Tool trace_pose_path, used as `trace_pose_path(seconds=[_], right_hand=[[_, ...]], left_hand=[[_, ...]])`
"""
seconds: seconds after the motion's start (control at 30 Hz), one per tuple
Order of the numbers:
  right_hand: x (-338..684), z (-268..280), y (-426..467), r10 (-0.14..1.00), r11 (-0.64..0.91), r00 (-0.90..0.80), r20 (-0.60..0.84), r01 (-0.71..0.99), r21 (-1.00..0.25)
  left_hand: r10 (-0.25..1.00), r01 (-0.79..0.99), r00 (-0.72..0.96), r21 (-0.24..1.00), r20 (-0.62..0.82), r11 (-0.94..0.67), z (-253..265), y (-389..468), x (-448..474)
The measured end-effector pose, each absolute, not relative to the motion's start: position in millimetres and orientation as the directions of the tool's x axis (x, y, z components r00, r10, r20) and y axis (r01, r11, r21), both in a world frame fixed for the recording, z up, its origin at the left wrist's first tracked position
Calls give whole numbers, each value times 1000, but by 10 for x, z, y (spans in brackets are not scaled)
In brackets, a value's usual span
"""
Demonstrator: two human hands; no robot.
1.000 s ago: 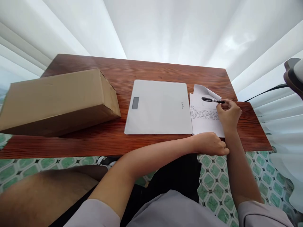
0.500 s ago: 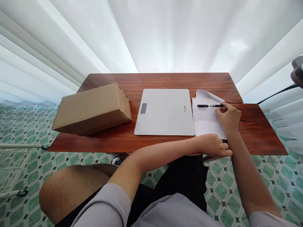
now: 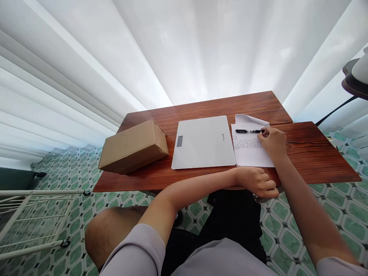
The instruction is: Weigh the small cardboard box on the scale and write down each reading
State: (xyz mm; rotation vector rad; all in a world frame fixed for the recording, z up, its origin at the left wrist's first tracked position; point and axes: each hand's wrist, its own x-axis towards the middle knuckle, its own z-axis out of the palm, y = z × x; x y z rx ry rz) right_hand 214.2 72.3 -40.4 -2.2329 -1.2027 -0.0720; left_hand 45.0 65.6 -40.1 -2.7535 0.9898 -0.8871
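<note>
My right hand (image 3: 273, 143) pinches the right end of a black pen (image 3: 245, 131), which lies flat across a sheet of paper (image 3: 250, 155) with rows of small printed characters. The paper's top page is curled over at the far edge. Curled into a fist, my left hand (image 3: 257, 183) rests at the table's front edge, just below the paper; nothing shows in it. Left of the paper lies a flat white scale (image 3: 204, 147) with a small grey display. Neither hand touches the scale.
A closed cardboard box (image 3: 129, 147) stands at the left of the wooden table (image 3: 201, 106). White curtains (image 3: 184, 50) hang behind. A white metal rack (image 3: 43, 218) on wheels is at the lower left, and a dark-rimmed object (image 3: 352, 80) at the upper right.
My view has turned and tilted, so the box and table's left side sit further right. My right hand still pinches the pen; the left fist stays at the edge.
</note>
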Motion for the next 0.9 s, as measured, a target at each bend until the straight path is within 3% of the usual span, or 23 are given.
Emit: trace_pose_path(seconds=[0.1,0.27,0.37,0.5,0.67,0.8,0.9], right_hand=[[2141,-405,720,754,-396,573,320,786,-475],[2123,-403,719,749,-382,557,359,805,-454],[2108,-391,715,734,-383,555,392,815,-435],[2089,-378,715,706,-391,563,429,816,-426],[2101,-409,716,693,-395,553,461,827,-400],[2120,-417,709,674,-422,581,456,810,-408],[2109,-393,689,684,-422,578,445,811,-405]], left_hand=[[-603,-524,536,-328,590,-786,-309,624,228],[-581,-446,593,-372,558,-814,-114,686,-357],[-506,-288,606,-423,614,-859,1,793,-782],[-385,-155,766,-434,514,-888,143,935,-1363],[-147,110,881,-497,450,-861,331,1105,-1983],[-85,312,808,-545,583,-778,472,1250,-2376],[-20,475,712,-502,702,-723,498,1342,-2642]])
